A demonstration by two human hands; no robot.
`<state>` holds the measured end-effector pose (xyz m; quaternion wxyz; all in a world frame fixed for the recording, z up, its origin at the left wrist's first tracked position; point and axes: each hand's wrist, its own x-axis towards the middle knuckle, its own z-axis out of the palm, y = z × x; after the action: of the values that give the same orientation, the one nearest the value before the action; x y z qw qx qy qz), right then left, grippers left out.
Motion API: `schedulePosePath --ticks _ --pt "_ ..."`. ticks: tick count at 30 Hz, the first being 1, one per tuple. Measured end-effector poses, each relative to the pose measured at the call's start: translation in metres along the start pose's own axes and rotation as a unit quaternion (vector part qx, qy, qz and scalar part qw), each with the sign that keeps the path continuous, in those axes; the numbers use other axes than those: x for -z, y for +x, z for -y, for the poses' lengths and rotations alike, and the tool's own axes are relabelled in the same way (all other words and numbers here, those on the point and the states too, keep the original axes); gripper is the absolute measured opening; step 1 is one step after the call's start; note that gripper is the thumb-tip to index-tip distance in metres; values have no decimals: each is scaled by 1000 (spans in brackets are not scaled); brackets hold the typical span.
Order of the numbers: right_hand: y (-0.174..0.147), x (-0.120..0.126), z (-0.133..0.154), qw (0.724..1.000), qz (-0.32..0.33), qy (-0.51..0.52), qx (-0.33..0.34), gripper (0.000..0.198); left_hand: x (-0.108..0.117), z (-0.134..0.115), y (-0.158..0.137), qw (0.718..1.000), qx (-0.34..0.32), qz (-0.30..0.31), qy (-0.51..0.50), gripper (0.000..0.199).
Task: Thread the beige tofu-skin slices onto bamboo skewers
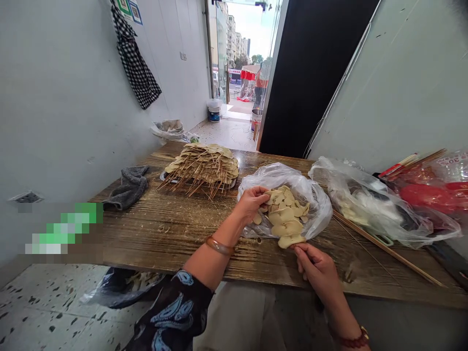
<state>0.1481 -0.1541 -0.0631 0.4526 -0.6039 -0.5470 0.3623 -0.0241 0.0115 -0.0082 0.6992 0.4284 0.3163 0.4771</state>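
My right hand (317,265) is closed at the near end of a skewer of slices (287,228), thin, pale yellow and potato-like, overlapping in a row. Most of the stick is hidden by the slices and my fingers. Above and to the left, my left hand (253,202) pinches the edge of a pale slice beside the pile. Loose slices (287,196) lie under and behind the skewer in an open clear plastic bag (318,204). Farther left, a tray (163,176) carries a high heap of finished skewers (204,165), their sticks pointing toward me.
The wooden table (164,239) bears a grey cloth (127,185) at left. Bare bamboo sticks (387,248) lie right of the bag, near another plastic bag (376,209) and red packaging (424,197). A dark bag (120,287) sits below the table's left edge.
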Motion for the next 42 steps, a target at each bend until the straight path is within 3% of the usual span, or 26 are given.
schedulePosePath --ticks 6,17,30,37,42 --pt "1 -1 0 1000 -7 9 -14 39 -3 -1 -2 998 -45 -18 51 24" --pt "1 -2 1 1000 -6 12 -22 39 -3 2 0 992 -70 12 103 23" --pt "3 -3 2 1000 -4 15 -24 39 -2 0 -3 958 -131 44 251 32" --pt "3 -2 0 999 -12 28 -23 39 -7 7 -4 967 -91 85 221 40" --pt "3 -1 0 997 -23 75 -27 37 -7 7 -6 992 -34 81 93 43"
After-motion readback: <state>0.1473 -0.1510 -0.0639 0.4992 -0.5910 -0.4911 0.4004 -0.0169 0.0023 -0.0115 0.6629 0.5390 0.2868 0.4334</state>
